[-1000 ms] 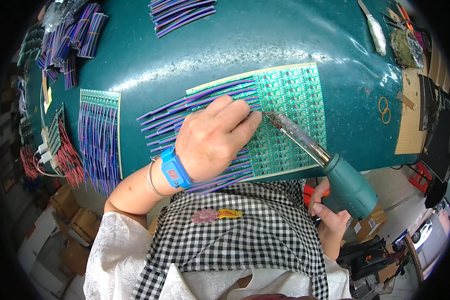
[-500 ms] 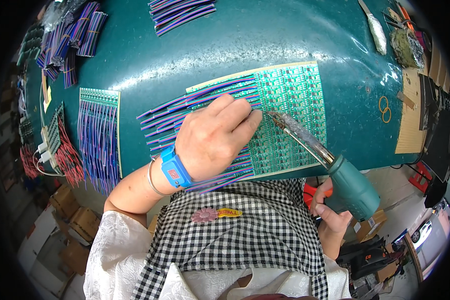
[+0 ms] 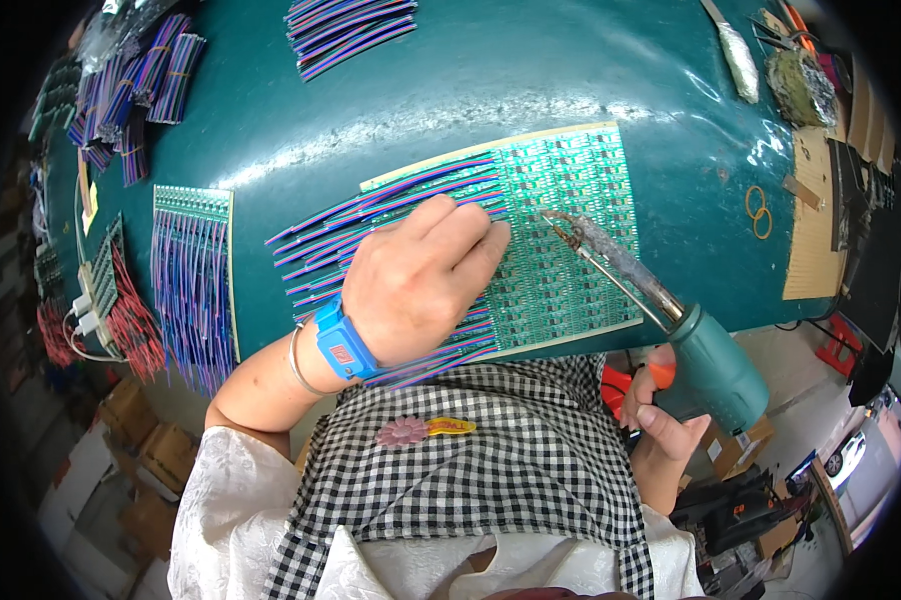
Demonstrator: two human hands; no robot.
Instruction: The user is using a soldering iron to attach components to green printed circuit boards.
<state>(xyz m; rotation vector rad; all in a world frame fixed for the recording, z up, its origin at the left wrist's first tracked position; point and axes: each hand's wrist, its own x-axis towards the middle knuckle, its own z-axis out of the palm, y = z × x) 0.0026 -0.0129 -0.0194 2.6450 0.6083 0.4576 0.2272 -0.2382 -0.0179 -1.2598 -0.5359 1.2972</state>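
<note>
A green circuit board panel (image 3: 569, 270) lies on the table in front of me, with rows of blue, red and black wires (image 3: 311, 232) spreading left from its middle. My left hand (image 3: 421, 285), wearing a blue wrist strap, rests over these wires. Its thumb and forefinger are pinched together at the inner wire ends; the strand between them is mostly hidden. My right hand (image 3: 663, 428) grips a soldering iron (image 3: 716, 365) with a thick green handle, partly behind it. The iron's metal tip, with a thin tube alongside, is over the board just right of my left fingertips.
A second wired board (image 3: 193, 205) lies at the left, beside boards with red wires (image 3: 136, 310). Wire bundles (image 3: 176, 75) lie at far left, another bundle (image 3: 351, 35) at the back. Rubber bands (image 3: 759, 212), a wrapped blade (image 3: 736, 60) and cardboard (image 3: 816, 210) are at the right.
The iron's tip has moved a little away from my left fingertips, to the right and farther over the board. My left hand keeps its pinch among the wires. The whole view has shifted slightly.
</note>
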